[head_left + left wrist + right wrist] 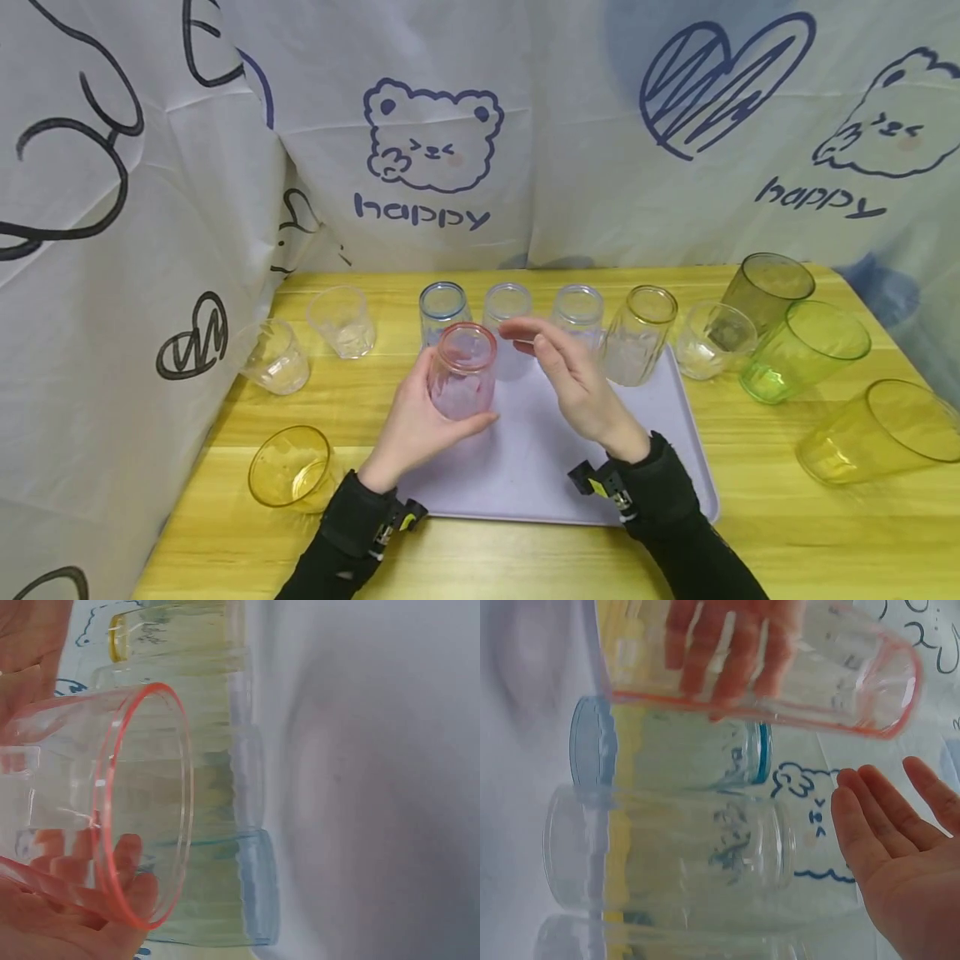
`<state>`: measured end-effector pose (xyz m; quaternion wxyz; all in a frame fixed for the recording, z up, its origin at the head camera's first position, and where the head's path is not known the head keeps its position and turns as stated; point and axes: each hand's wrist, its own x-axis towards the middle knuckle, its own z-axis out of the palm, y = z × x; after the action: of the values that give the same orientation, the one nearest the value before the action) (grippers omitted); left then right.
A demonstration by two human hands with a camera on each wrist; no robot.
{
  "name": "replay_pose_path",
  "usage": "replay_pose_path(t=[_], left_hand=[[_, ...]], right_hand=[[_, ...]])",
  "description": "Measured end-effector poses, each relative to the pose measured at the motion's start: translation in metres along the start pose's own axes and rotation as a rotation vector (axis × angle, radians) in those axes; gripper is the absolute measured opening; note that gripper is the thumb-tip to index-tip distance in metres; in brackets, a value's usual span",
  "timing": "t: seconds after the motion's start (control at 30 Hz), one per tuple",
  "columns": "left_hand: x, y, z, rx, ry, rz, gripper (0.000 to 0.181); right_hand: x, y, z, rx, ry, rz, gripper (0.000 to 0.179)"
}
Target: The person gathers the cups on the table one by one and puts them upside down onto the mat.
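My left hand (412,421) grips a pink-tinted drinking glass (462,387) around its side. The glass is turned mouth down, close over the left part of the lavender tray (540,467). In the left wrist view, its red-pink rim (112,780) faces the tray. My right hand (581,387) is raised over the tray just right of the pink glass, fingers extended and holding nothing. Along the tray's back stand upturned glasses: a blue-rimmed one (442,312), two clear ones, the left one (507,304) partly behind my right fingers, and an amber-based one (639,342).
Left of the tray are two clear glasses (342,325) and a yellow glass (292,471), mouth up. On the right stand a clear glass (712,342), a grey-brown glass (768,292), a green glass (802,354) and a large yellow glass (877,437). A drawn-on white cloth (585,200) hangs behind.
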<state>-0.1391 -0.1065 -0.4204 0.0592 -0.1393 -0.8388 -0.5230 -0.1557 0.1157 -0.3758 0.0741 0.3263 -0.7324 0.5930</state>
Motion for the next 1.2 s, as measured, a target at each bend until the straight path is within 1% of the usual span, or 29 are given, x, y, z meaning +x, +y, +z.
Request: replay_pose_path(t=[0.23, 0.33, 0.43, 0.67, 0.8, 1.0, 1.1, 1.2], left_hand=[[-0.002, -0.012, 0.0, 0.013, -0.026, -0.043, 0.096], [-0.002, -0.015, -0.001, 0.006, -0.045, -0.057, 0.102], [-0.002, -0.017, -0.002, 0.021, -0.065, -0.066, 0.105], [-0.003, -0.017, -0.004, 0.091, -0.107, -0.08, 0.1], [-0.004, -0.018, -0.005, 0.129, -0.109, -0.096, 0.099], [-0.005, -0.019, -0.007, 0.193, -0.104, -0.098, 0.096], [-0.007, -0.018, -0.01, 0.21, -0.098, -0.13, 0.099], [-0.009, -0.014, -0.014, 0.239, -0.093, -0.177, 0.103]], right_hand=[[0.0, 0.0, 0.011, 0.011, -0.072, -0.045, 0.039], [0.0, 0.001, 0.015, 0.018, -0.086, -0.042, 0.038], [0.0, 0.001, 0.018, 0.022, -0.092, -0.028, 0.037], [-0.001, 0.004, 0.022, -0.011, -0.118, -0.015, 0.037], [-0.002, 0.004, 0.023, -0.02, -0.132, 0.01, 0.037], [-0.001, 0.008, 0.024, -0.122, -0.13, 0.031, 0.036], [-0.002, 0.011, 0.023, -0.175, -0.105, 0.048, 0.036], [-0.002, 0.014, 0.022, -0.24, -0.06, 0.051, 0.036]])
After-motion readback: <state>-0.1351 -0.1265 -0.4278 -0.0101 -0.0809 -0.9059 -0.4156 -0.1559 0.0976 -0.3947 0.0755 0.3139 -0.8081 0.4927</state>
